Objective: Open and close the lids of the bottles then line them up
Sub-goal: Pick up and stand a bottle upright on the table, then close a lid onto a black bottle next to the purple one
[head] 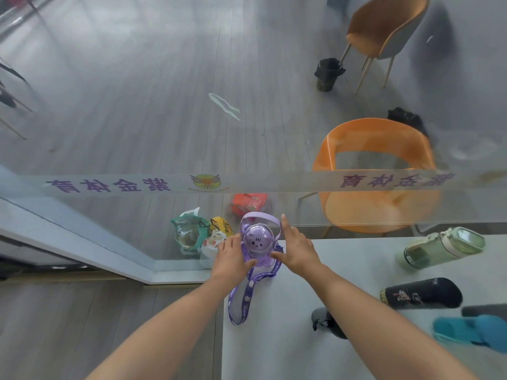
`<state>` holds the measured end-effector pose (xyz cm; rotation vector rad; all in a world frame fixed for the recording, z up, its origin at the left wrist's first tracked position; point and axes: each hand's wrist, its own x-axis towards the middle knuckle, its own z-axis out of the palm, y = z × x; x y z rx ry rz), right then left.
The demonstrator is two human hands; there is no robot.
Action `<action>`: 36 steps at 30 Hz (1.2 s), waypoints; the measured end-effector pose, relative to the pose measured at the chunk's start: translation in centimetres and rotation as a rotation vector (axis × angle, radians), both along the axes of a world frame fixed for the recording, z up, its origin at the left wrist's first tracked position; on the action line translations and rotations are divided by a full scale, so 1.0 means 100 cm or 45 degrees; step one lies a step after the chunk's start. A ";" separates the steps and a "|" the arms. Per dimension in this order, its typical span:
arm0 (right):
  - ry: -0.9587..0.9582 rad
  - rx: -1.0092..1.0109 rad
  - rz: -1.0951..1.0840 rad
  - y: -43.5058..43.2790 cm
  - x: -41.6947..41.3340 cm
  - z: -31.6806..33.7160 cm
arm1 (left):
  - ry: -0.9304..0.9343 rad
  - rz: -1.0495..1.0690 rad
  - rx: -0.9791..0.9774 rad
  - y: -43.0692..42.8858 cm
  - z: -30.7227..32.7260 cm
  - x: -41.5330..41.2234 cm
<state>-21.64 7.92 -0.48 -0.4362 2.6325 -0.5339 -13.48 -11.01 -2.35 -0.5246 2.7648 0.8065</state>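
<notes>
A purple bottle (256,242) with a domed bear-face lid stands upright at the far left corner of the white table (301,325). Its purple strap trails toward me over the table edge. My left hand (233,256) rests against the bottle's left side, fingers curled on it. My right hand (295,248) touches its right side with fingers spread and the index finger pointing up. A pale green bottle (441,249), a black bottle (422,293), a teal bottle (472,331) and a dark grey bottle (326,322), partly hidden by my right forearm, lie on their sides at the right.
A glass wall with purple lettering (109,185) runs right behind the table. Behind it are orange chairs (375,174), bags on the floor (192,231) and a black bin (327,74). The table's left edge drops to grey floor.
</notes>
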 end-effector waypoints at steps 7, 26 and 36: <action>0.057 0.125 0.018 0.049 0.038 0.024 | 0.102 -0.134 -0.033 0.022 0.016 0.027; -0.046 0.444 0.216 0.167 0.132 0.042 | 0.193 -0.795 0.092 0.149 0.028 0.088; 0.154 0.156 0.210 0.167 0.094 0.028 | 0.261 -0.594 0.057 0.175 0.026 0.069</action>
